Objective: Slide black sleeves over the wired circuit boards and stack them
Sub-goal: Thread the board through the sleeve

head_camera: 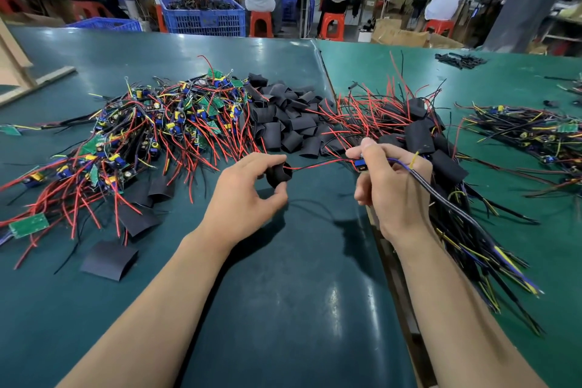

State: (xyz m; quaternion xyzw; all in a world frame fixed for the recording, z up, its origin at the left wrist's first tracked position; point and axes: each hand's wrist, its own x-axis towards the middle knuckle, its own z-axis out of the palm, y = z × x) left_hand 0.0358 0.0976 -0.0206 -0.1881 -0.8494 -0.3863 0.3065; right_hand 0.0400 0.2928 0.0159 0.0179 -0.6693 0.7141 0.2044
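head view, left hand [244, 190] pinching black sleeve [278, 175] (wires threaded), right hand [395, 186] gripping board [360, 165]

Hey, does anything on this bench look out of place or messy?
A few flat black sleeves lie scattered on the green mat at the near left, apart from the main heap of black sleeves. One bare green circuit board sits alone at the left edge. Otherwise nothing looks damaged or spilled.

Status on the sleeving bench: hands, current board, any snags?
Left hand pinches an open black sleeve, red lead threaded in. Right hand grips the wired board. Board not yet sleeved. Nothing blocking.
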